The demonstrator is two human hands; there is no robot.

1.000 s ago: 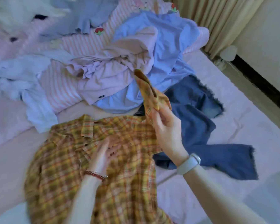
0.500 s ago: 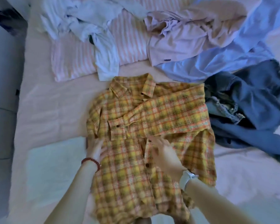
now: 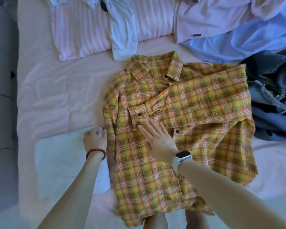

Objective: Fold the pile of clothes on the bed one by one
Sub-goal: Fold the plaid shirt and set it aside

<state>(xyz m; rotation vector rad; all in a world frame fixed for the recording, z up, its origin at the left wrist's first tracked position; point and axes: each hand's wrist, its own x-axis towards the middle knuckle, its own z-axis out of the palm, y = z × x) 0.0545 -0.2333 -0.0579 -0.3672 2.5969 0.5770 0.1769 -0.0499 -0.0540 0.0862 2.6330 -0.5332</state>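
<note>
You're mid-fold on the plaid shirt (image 3: 180,129) at frame centre: right hand (image 3: 158,139) flat, pressing the crossed sleeve, left hand (image 3: 95,138) seemingly pinching its left edge, which likely folds inward next.

The yellow-and-orange plaid shirt (image 3: 155,171) lies flat in front of me, collar at the far end, hem hanging off the near edge by my legs. Its right sleeve (image 3: 188,103) is folded across the chest, the buttoned cuff ending left of centre. The rest of the pile waits along the far side: a pink-striped garment (image 3: 82,30) at the far left with a white top (image 3: 124,32) draped over it, a pale lilac garment (image 3: 210,19) to their right, a light blue shirt (image 3: 248,40) beside that, and dark blue denim (image 3: 274,96) with a frayed edge bunched on the right, touching the plaid shirt.
</note>
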